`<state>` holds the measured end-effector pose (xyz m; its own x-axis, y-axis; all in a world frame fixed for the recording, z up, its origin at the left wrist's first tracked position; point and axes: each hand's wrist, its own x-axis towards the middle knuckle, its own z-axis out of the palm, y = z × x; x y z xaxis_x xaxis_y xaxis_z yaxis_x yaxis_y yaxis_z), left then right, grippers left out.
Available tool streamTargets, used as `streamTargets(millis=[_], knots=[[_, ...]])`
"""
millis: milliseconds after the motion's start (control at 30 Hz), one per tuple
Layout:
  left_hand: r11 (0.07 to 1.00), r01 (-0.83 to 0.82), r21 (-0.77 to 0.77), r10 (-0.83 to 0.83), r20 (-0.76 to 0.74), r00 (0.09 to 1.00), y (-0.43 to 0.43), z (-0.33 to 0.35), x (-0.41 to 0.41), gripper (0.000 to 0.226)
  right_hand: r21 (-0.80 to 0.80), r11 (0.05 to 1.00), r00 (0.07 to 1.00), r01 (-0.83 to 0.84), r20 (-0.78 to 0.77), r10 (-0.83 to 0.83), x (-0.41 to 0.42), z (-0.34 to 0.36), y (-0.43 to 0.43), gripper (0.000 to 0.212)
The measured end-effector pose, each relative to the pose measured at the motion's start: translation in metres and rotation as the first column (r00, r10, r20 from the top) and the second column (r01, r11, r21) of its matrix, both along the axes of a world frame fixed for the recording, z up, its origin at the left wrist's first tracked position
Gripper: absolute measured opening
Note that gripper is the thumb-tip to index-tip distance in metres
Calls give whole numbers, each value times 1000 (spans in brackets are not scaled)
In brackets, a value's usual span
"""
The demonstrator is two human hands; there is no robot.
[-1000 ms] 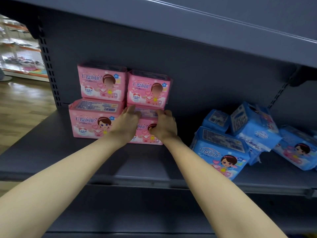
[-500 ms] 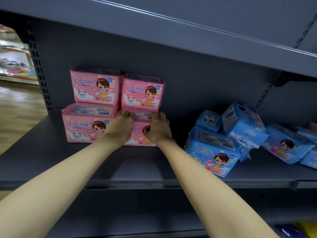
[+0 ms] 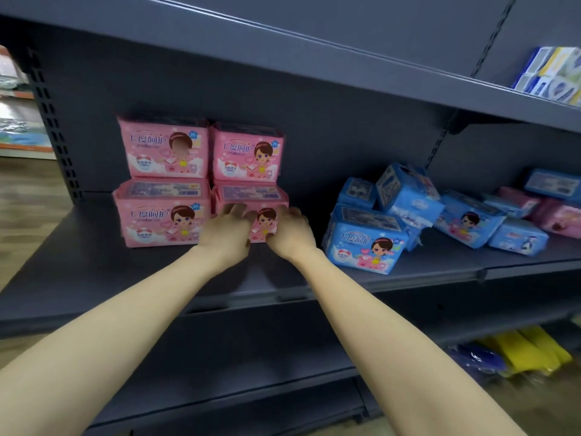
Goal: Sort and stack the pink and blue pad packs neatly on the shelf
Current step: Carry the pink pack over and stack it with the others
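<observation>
Four pink pad packs stand two high at the left of the grey shelf [image 3: 94, 262]: two on top [image 3: 163, 149] and two below [image 3: 157, 221]. My left hand [image 3: 228, 231] and my right hand [image 3: 290, 232] hold the front of the lower right pink pack [image 3: 251, 194], fingers curled at its upper edge and right corner, thumbs low. To the right, several blue pad packs [image 3: 364, 243] lie in a loose, tilted heap. More pink packs [image 3: 559, 215] lie mixed among blue ones at the far right.
The shelf above [image 3: 314, 58] overhangs the packs and carries blue and white boxes [image 3: 553, 73] at the right. Yellow and dark blue goods [image 3: 528, 350] sit low at the right. A bare gap separates the pink stack from the blue heap.
My fingers have slid from the top of the lower right pink pack down onto its front. The view has swung right, showing more packs at the far right.
</observation>
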<state>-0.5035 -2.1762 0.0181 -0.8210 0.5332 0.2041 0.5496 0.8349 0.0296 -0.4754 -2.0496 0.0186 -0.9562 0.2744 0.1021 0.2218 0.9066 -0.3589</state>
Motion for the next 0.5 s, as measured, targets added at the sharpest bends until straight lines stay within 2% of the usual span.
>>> streamTargets(millis=[100,200,400,500], knots=[[999,48,11,-48,34,998,0,-4,17,55,30,999,1000,18,20,-19,23,-6,-5,44],[993,122,4,-122,29,992,6,-10,36,45,26,998,998,53,43,-54,50,-13,-6,47],[956,293,14,-293,44,955,27,-30,72,41,10,985,981,170,96,-171,102,-33,3,38],[933,361,-15,-359,59,931,42,-39,90,41,29,968,958,249,140,-250,129,-43,17,44]])
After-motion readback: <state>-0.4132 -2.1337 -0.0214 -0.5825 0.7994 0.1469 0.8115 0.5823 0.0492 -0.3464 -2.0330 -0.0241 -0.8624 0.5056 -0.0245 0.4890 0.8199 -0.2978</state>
